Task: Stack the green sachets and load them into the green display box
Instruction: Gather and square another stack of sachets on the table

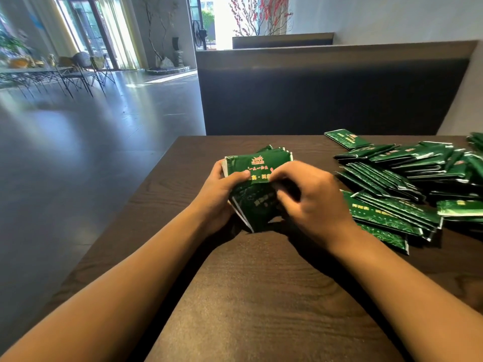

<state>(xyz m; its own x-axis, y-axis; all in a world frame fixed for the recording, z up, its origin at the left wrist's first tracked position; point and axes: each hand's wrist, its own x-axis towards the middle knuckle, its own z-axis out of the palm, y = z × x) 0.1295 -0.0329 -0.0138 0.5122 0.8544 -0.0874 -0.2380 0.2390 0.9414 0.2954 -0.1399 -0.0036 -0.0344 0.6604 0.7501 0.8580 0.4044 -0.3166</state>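
On table (261, 296): both hands' fingers (281, 176) round sachet stack (257, 176).

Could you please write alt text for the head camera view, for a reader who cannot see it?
Both hands hold a stack of green sachets above a dark wooden table: the left hand grips its side, the right hand pinches the front. More loose sachets lie spread to the right. No display box is visible.
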